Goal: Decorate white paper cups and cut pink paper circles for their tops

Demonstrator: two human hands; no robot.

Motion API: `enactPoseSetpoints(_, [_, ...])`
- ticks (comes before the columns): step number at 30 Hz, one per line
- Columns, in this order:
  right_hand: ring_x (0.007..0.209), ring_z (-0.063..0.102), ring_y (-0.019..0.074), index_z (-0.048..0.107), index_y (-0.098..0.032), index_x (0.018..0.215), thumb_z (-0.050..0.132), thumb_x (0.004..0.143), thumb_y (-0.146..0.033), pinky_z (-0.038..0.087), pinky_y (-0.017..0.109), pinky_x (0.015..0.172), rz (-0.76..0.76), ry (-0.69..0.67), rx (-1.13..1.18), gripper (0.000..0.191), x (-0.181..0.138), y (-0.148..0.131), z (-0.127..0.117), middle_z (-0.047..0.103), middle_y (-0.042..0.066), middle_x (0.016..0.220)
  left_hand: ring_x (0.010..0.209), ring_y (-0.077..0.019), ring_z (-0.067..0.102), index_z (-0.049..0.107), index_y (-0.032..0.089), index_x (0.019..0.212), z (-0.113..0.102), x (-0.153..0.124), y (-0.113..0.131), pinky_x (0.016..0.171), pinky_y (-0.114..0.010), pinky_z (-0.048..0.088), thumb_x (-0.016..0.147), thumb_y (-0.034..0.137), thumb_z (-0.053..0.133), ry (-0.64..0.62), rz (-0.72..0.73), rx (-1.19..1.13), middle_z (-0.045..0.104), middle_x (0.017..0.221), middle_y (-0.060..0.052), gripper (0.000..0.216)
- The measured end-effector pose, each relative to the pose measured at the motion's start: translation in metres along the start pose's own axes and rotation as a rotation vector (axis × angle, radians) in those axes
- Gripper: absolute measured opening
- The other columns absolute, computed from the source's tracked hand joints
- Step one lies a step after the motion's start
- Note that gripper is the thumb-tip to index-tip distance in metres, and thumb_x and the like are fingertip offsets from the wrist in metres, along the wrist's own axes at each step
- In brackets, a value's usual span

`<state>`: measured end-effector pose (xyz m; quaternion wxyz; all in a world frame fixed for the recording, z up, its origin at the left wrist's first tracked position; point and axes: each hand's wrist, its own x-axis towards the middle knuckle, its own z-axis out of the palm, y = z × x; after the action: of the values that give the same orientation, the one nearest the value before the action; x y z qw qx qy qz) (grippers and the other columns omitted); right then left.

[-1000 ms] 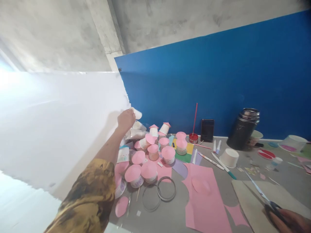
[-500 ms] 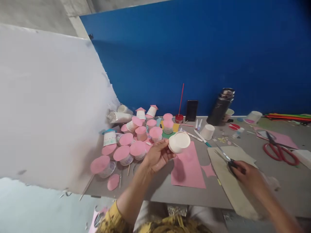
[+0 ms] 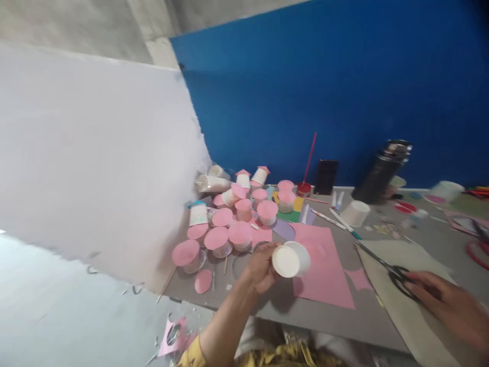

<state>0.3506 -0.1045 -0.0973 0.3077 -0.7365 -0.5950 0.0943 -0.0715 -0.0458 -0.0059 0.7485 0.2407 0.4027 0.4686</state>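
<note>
My left hand (image 3: 262, 270) grips a white paper cup (image 3: 301, 259) by its side, fingers closed round it. The cup is tilted, with a round cream face towards me, above the edge of a pink paper sheet (image 3: 324, 275). My right hand (image 3: 439, 300) is closed on the black handles of a pair of scissors (image 3: 397, 275). Their blades point away to the left and lie close together, over a beige sheet or bag (image 3: 412, 250). Left of the cup, several paper cups with pink discs (image 3: 240, 233) stand crowded together.
A dark flask (image 3: 382, 171), a phone (image 3: 327, 176) and a red stick in a base (image 3: 304, 189) stand along the blue board. Markers (image 3: 328, 219) and an upturned white cup (image 3: 355, 213) lie mid-table. Red-handled scissors (image 3: 477, 252) are at the right edge. A white panel (image 3: 95, 153) borders the left.
My left hand has lowered the cup and turned it, so its round face now points left and towards me. The scissors blades look nearer together. The view has swung left.
</note>
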Motion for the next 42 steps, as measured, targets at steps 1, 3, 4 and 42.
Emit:
enactPoseSetpoints(1, [0.073, 0.073, 0.0356, 0.073, -0.028, 0.086, 0.054, 0.084, -0.051, 0.055, 0.048, 0.068, 0.036, -0.014, 0.037, 0.030, -0.004, -0.015, -0.006, 0.078, 0.018, 0.085, 0.060, -0.0126, 0.057, 0.066, 0.019, 0.074, -0.003, -0.002, 0.002, 0.057, -0.025, 0.048, 0.051, 0.038, 0.094, 0.000, -0.003, 0.001, 0.063, 0.068, 0.001, 0.041])
enactPoseSetpoints(3, [0.082, 0.072, 0.0362, 0.071, -0.024, 0.093, 0.055, 0.083, -0.050, 0.055, 0.049, 0.077, 0.074, 0.075, 0.009, 0.032, -0.013, -0.047, -0.010, 0.077, 0.019, 0.089, 0.064, -0.0130, 0.059, 0.067, 0.019, 0.077, -0.010, -0.006, 0.003, 0.060, -0.024, 0.048, 0.055, 0.042, 0.094, -0.016, -0.023, 0.015, 0.065, 0.074, 0.001, 0.041])
enactPoseSetpoints(4, [0.083, 0.072, 0.0355, 0.071, -0.023, 0.096, 0.055, 0.083, -0.051, 0.055, 0.049, 0.080, 0.094, 0.125, -0.008, 0.035, -0.017, -0.064, -0.009, 0.076, 0.018, 0.090, 0.065, -0.0135, 0.060, 0.067, 0.019, 0.077, -0.013, -0.007, 0.004, 0.060, -0.024, 0.048, 0.059, 0.044, 0.093, -0.033, -0.026, 0.039, 0.066, 0.075, 0.000, 0.040])
enactPoseSetpoints(42, [0.111, 0.069, 0.0237, 0.063, -0.023, 0.126, 0.063, 0.094, -0.013, 0.060, 0.034, 0.092, -0.543, 0.108, 0.326, 0.034, -0.015, -0.169, 0.018, 0.073, 0.010, 0.119, 0.096, -0.0302, 0.072, 0.074, 0.019, 0.126, 0.041, 0.019, -0.005, 0.084, -0.043, 0.060, 0.078, 0.039, 0.086, -0.024, -0.008, 0.107, 0.078, 0.106, -0.011, 0.054])
